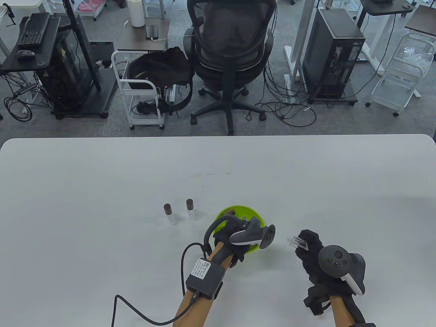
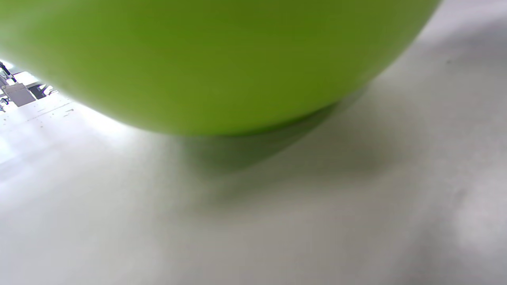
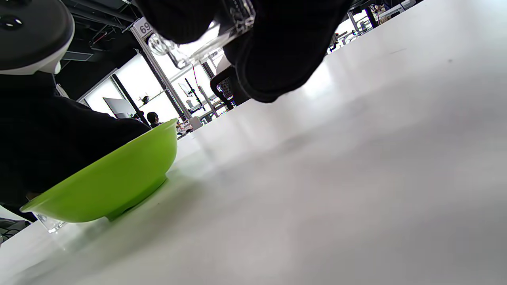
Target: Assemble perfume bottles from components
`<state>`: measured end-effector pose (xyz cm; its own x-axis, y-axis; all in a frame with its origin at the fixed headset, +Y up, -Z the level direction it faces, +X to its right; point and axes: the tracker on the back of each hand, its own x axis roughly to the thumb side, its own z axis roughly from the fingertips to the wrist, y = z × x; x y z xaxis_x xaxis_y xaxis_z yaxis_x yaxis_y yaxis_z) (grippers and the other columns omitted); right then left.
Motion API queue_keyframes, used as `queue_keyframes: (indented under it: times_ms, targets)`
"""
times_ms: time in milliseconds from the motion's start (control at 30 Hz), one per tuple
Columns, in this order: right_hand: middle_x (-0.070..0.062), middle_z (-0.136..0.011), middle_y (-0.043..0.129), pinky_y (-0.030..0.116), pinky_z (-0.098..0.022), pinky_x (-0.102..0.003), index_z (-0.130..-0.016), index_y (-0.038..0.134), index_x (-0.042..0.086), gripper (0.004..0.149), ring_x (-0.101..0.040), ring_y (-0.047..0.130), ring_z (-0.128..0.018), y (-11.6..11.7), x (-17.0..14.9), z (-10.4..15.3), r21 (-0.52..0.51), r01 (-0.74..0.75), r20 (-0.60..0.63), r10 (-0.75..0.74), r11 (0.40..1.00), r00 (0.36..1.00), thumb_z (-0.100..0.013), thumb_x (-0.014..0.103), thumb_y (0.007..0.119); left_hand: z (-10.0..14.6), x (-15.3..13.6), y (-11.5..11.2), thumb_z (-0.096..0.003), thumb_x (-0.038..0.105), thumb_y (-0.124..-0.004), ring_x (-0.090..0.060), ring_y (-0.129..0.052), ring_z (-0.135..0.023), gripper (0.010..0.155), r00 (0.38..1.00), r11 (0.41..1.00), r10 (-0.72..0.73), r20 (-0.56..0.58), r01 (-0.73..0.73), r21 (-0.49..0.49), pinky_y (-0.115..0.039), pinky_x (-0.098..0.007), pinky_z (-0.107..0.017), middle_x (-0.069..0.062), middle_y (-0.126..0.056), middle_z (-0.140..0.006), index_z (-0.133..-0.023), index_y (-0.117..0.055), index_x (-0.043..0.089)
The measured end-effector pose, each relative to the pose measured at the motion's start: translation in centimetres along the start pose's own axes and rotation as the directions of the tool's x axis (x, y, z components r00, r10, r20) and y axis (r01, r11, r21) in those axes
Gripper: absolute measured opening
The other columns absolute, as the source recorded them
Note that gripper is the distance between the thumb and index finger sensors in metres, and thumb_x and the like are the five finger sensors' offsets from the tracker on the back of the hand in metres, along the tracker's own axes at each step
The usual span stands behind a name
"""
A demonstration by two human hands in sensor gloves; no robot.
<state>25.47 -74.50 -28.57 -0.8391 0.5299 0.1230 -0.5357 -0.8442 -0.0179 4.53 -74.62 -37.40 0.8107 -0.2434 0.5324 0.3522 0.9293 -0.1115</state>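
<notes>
Right hand (image 1: 310, 253) pinched a clear bottle (image 1: 297, 242) above the table, neck pointing left toward the green bowl (image 1: 253, 212). Left hand (image 1: 227, 235) was down in that bowl, nearer the parts; its grip couldn't be made out. Two capped bottles (image 1: 180, 212) stood beyond, well left.

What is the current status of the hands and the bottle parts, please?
Right hand holds a clear bottle above the table. Left hand reaching into the green bowl; grip hidden. Two capped bottles upright left of the bowl. No obstruction.
</notes>
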Motion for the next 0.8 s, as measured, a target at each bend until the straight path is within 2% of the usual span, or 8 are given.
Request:
queue_keyframes:
  times_ms: [400,567,733,800]
  targets:
    - [-0.017,-0.107,0.066,0.09,-0.062,-0.035,-0.106,0.04,0.013,0.058,-0.028,0.094,-0.085,0.0,-0.1,0.0,0.004,0.008,-0.002,-0.008,1.0,1.0,-0.057,0.03,0.066,0.4,-0.3,0.5,-0.0475,0.047,-0.086,-0.008,-0.104,-0.048,0.043,1.0,0.999,0.025,-0.012,-0.024,0.044,-0.089,-0.023,-0.047,-0.003,-0.092,-0.079,-0.086,-0.08,0.028]
    - [-0.017,-0.107,0.066,0.09,-0.062,-0.035,-0.106,0.039,0.013,0.058,-0.028,0.094,-0.085,0.1,-0.1,0.0,0.007,0.016,0.001,-0.016,1.0,1.0,-0.057,0.03,0.066,2.0,-0.9,1.6,-0.0473,0.046,-0.086,-0.009,-0.106,-0.05,0.04,0.998,0.991,0.063,-0.017,-0.061,0.118,-0.09,-0.023,-0.048,-0.004,-0.093,-0.08,-0.084,-0.081,0.03]
    - [-0.016,-0.107,0.065,0.089,-0.062,-0.035,-0.106,0.039,0.014,0.058,-0.028,0.093,-0.085,0.2,0.0,0.0,0.015,0.041,0.007,-0.041,0.999,0.999,-0.057,0.03,0.066,4.9,-1.8,3.3,-0.0473,0.046,-0.086,-0.009,-0.107,-0.051,0.041,0.992,0.959,0.129,-0.014,-0.121,0.257,-0.091,-0.023,-0.049,-0.004,-0.092,-0.081,-0.084,-0.08,0.03]
    - [-0.016,-0.108,0.065,0.089,-0.063,-0.035,-0.106,0.039,0.014,0.058,-0.028,0.093,-0.086,0.3,0.0,0.0,0.019,0.063,0.008,-0.063,0.998,0.998,-0.057,0.03,0.066,6.4,-2.4,3.9,-0.0476,0.045,-0.086,-0.009,-0.107,-0.052,0.041,0.981,0.92,0.193,0.004,-0.182,0.347,-0.091,-0.023,-0.049,-0.005,-0.092,-0.081,-0.085,-0.08,0.03]
